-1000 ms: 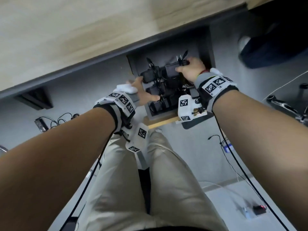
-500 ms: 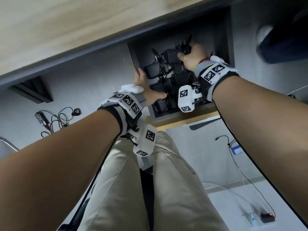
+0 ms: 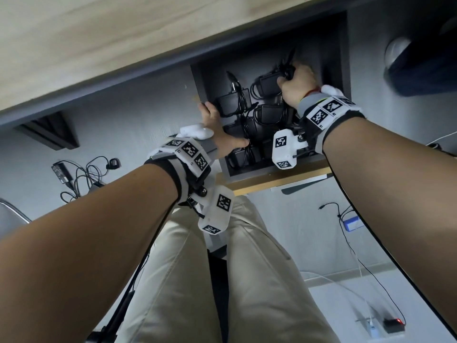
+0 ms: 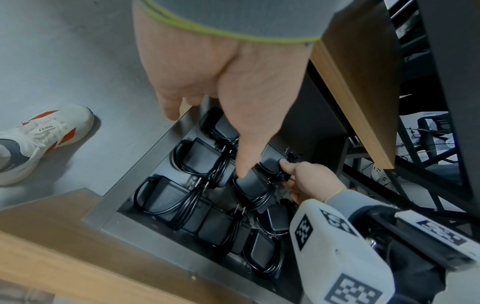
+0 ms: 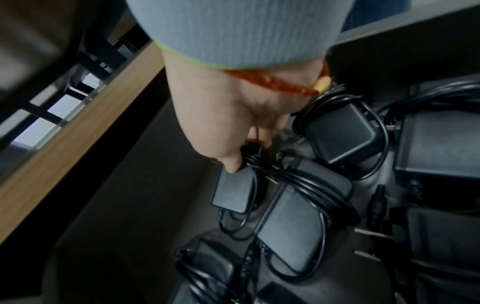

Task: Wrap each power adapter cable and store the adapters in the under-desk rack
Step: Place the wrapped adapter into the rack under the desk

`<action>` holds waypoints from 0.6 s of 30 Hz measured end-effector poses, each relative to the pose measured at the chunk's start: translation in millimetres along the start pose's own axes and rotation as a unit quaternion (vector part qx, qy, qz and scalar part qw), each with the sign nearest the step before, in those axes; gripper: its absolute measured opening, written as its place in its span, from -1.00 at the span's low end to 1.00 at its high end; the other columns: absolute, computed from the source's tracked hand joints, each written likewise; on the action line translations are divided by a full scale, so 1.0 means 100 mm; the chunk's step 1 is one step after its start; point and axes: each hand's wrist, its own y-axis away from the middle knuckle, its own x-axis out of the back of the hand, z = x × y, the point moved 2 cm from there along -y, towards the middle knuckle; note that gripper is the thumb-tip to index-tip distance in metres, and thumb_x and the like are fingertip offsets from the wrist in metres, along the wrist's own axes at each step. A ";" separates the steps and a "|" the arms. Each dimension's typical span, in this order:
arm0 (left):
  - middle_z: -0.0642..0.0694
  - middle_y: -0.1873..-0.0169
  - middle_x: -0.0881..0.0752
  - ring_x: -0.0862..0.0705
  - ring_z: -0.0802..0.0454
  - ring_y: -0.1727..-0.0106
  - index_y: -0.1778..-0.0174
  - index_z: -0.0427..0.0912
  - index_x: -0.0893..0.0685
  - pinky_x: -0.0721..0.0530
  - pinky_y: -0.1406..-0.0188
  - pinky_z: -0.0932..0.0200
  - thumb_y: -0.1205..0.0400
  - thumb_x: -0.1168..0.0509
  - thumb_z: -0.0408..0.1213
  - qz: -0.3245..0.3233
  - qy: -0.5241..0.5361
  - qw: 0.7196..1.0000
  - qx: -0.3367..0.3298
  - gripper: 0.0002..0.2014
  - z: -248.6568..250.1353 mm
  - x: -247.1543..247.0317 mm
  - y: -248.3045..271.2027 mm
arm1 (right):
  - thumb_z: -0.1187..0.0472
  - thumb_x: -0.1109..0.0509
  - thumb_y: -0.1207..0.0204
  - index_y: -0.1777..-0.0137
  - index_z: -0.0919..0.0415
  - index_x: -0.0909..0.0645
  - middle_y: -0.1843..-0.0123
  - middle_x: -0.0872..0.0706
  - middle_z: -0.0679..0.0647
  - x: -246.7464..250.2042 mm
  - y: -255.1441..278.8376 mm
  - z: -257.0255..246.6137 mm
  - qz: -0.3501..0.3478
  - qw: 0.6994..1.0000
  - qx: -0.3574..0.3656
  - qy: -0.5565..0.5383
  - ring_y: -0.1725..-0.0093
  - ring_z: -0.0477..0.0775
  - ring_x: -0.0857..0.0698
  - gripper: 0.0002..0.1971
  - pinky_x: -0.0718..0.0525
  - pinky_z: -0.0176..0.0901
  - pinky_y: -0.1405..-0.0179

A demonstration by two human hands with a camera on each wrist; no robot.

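Note:
The under-desk rack (image 3: 197,81) is a dark grey tray holding several black adapters with wrapped cables. My right hand (image 3: 295,80) grips one small black adapter (image 3: 268,82) at the rack's far right corner. The thumb lies on its end and the fingers curl round its cable bundle (image 5: 255,158). My left hand (image 3: 218,131) rests at the rack's left rim (image 4: 135,174). Its fingers are straight and its thumb (image 4: 244,164) presses on another wrapped adapter (image 4: 250,186) in the middle. The held adapter (image 4: 271,162) lies just right of that thumb.
The wooden desk top (image 3: 99,45) overhangs the rack. On the floor to the left lies a loose adapter with tangled cables (image 3: 74,174). A white and orange shoe (image 4: 44,139) is beside the rack. A blue box (image 3: 352,224) and a power strip (image 3: 393,325) lie at the right.
My right hand has carried the small adapter deeper, toward the rack's far right corner. My left hand has slid farther along the left rim, its thumb staying on the adapters.

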 end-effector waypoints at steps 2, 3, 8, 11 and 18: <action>-0.20 -0.69 0.34 -0.11 -0.19 -0.71 -0.69 -0.27 0.33 -0.26 -0.63 0.05 -0.40 -0.57 0.06 0.002 0.000 1.000 0.002 0.31 0.01 -0.01 0.00 | -0.05 -0.32 -0.57 -0.46 0.14 -0.53 -0.40 -0.63 0.17 0.00 0.03 0.01 -0.018 0.999 0.011 0.030 -0.42 0.31 -0.54 -0.50 -0.56 0.08 -0.40; -0.20 -0.69 0.35 -0.11 -0.20 -0.70 -0.69 -0.26 0.34 -0.27 -0.63 0.04 -0.40 -0.58 0.05 0.003 0.000 1.000 0.004 0.31 0.01 -0.01 0.00 | -0.05 -0.33 -0.57 -0.47 0.13 -0.52 -0.41 -0.63 0.15 -0.02 0.05 0.01 -0.027 0.999 0.017 0.034 -0.43 0.29 -0.54 -0.49 -0.55 0.04 -0.41; -0.22 -0.69 0.35 -0.09 -0.20 -0.71 -0.69 -0.26 0.34 -0.25 -0.63 0.04 -0.41 -0.57 0.03 0.004 0.000 1.000 0.013 0.30 0.05 0.00 0.01 | -0.03 -0.36 -0.59 -0.47 0.13 -0.53 -0.42 -0.65 0.11 0.01 0.09 0.03 -0.029 0.999 0.029 0.013 -0.42 0.22 -0.59 -0.52 -0.54 -0.15 -0.31; -0.23 -0.69 0.35 -0.09 -0.22 -0.71 -0.69 -0.27 0.34 -0.25 -0.63 0.03 -0.41 -0.57 0.05 -0.002 -0.005 1.000 0.020 0.30 0.07 -0.01 0.01 | -0.06 -0.36 -0.60 -0.48 0.13 -0.52 -0.41 -0.66 0.12 0.05 0.10 0.05 -0.015 1.000 0.018 -0.005 -0.40 0.21 -0.61 -0.50 -0.52 -0.21 -0.21; -0.22 -0.68 0.37 -0.09 -0.20 -0.71 -0.68 -0.26 0.36 -0.25 -0.64 0.04 -0.40 -0.58 0.04 -0.002 0.005 1.000 0.027 0.31 0.06 -0.03 0.00 | 0.03 -0.44 -0.55 -0.50 0.20 -0.40 -0.42 -0.62 0.13 0.01 0.13 0.02 -0.027 1.000 0.004 -0.002 -0.41 0.21 -0.58 -0.42 -0.53 -0.18 -0.23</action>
